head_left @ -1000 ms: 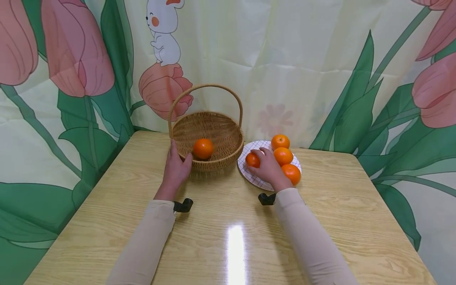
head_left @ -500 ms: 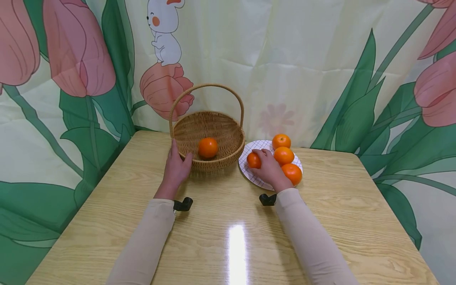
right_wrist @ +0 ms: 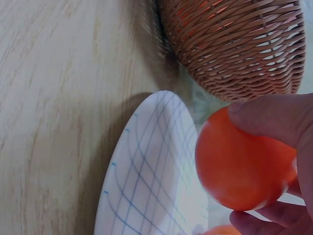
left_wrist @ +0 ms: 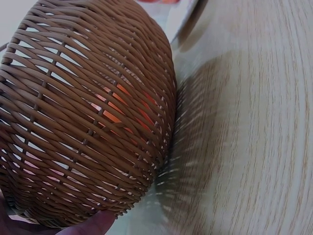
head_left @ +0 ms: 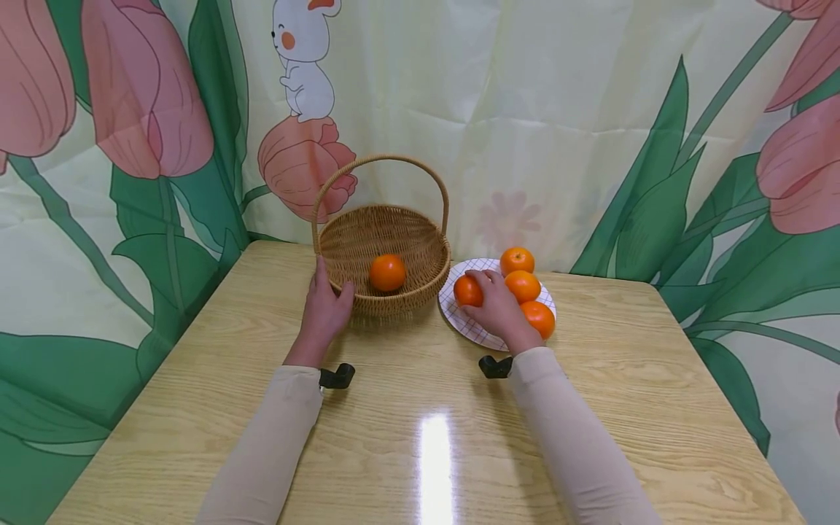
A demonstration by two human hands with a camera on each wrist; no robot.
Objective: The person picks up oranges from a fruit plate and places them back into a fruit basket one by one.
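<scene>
A wicker basket with a tall arched handle stands at the back of the table. One orange lies inside, glimpsed through the weave in the left wrist view. My left hand grips the basket's left front side, thumb along the front and fingers at the left edge. On the right, my right hand holds another orange over the checked plate, thumb on one side and fingertips on the other. Three more oranges sit along the plate's right side, the nearest partly behind my hand.
The plate stands right beside the basket on the wooden table. Close behind both hangs a curtain printed with tulips and a rabbit. Bare wood lies between my forearms, with a bright light reflection.
The orange in the basket has rolled a little to the right. My right hand has shifted slightly with its orange, which shows more now. My left hand stays on the basket.
</scene>
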